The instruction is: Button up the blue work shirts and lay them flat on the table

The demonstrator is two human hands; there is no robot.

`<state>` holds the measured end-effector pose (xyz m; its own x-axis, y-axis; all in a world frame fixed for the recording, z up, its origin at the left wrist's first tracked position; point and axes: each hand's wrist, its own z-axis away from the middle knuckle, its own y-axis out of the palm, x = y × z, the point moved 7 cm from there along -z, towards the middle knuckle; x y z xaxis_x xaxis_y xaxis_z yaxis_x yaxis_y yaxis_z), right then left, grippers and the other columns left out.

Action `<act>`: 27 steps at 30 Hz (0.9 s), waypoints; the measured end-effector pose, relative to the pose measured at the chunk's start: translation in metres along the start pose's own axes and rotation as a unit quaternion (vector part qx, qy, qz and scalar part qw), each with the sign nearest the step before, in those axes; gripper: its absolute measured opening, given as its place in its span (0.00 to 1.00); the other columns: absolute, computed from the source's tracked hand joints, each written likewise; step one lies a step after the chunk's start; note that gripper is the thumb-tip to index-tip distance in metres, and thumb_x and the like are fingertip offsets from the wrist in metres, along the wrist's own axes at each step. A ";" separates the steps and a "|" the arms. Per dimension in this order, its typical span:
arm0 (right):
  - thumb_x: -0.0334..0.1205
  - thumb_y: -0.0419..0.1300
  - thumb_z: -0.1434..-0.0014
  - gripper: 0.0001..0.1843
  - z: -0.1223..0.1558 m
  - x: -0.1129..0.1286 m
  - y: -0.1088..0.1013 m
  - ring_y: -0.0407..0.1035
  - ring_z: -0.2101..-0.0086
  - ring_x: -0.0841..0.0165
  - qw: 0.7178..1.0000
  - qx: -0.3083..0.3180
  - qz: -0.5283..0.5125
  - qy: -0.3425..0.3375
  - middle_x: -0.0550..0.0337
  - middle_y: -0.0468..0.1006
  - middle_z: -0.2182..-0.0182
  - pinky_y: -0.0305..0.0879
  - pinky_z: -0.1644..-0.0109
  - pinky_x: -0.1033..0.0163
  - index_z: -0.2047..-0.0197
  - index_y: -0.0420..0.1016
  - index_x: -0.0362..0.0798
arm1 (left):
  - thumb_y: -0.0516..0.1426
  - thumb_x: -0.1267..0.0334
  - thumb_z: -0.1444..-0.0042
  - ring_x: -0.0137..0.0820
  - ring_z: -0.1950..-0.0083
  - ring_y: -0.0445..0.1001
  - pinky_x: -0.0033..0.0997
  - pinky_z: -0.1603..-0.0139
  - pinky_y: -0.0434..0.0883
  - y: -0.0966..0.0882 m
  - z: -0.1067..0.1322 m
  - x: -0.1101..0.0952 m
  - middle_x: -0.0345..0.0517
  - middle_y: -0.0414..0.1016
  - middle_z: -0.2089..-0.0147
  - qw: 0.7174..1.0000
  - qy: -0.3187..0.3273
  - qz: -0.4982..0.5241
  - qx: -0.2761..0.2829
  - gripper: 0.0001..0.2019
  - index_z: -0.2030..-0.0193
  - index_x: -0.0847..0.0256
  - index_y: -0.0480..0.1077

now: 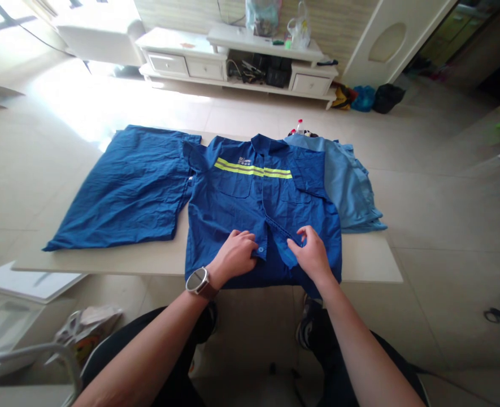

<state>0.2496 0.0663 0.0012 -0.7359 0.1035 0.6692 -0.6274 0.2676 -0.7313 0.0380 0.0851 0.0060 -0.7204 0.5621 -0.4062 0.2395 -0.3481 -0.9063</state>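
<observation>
A dark blue work jacket (233,209) lies face up on the low white table, collar at the far side. A yellow and grey reflective band (241,167) crosses its chest, with white lettering above. The lower front is parted, showing blue cloth inside. My left hand (238,253), with a watch (198,280) on its wrist, grips the left front edge beside a button (261,249); its fingers are curled and partly hidden. Opposite it, my right hand (313,254) holds the other front edge between bent fingers near the hem.
Folded blue cloth (122,186) covers the table's left end. Light blue garments (349,186) lie on the right, with a red-capped bottle (300,125) behind. The white table (372,260) stands before my knees. A white TV cabinet (177,48) lines the wall; bags (363,98) sit beside it.
</observation>
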 end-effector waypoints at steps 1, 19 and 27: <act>0.49 0.64 0.45 0.15 0.001 -0.003 0.005 0.71 0.61 0.59 0.999 0.017 0.027 0.002 0.55 0.76 0.61 0.64 0.55 0.56 0.57 0.70 0.52 | 0.57 0.68 0.48 0.42 0.52 0.77 0.42 0.45 0.69 -0.001 0.001 0.001 0.52 0.79 0.59 1.000 -0.003 0.015 0.020 0.07 0.67 0.58 0.78; 0.47 0.59 0.34 0.13 0.024 0.027 0.047 0.79 0.61 0.55 0.975 0.200 -0.030 -0.090 0.53 0.86 0.64 0.68 0.54 0.56 0.66 0.84 0.54 | 0.66 0.60 0.50 0.36 0.64 0.79 0.29 0.65 0.68 0.049 0.010 0.020 0.43 0.82 0.65 0.954 -0.096 0.148 0.242 0.07 0.63 0.55 0.80; 0.42 0.61 0.36 0.20 0.037 0.066 0.035 0.67 0.71 0.67 0.925 0.306 -0.166 -0.154 0.63 0.70 0.77 0.59 0.63 0.60 0.81 0.69 0.51 | 0.59 0.56 0.38 0.39 0.53 0.79 0.33 0.58 0.69 0.012 -0.001 0.033 0.51 0.79 0.49 0.969 -0.202 0.125 -0.061 0.13 0.50 0.58 0.68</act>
<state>0.1697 0.0469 0.0148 -0.4562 -0.1893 0.8695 -0.7889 -0.3660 -0.4936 0.0172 0.1001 -0.0184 -0.8197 0.1235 -0.5594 0.4973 -0.3313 -0.8018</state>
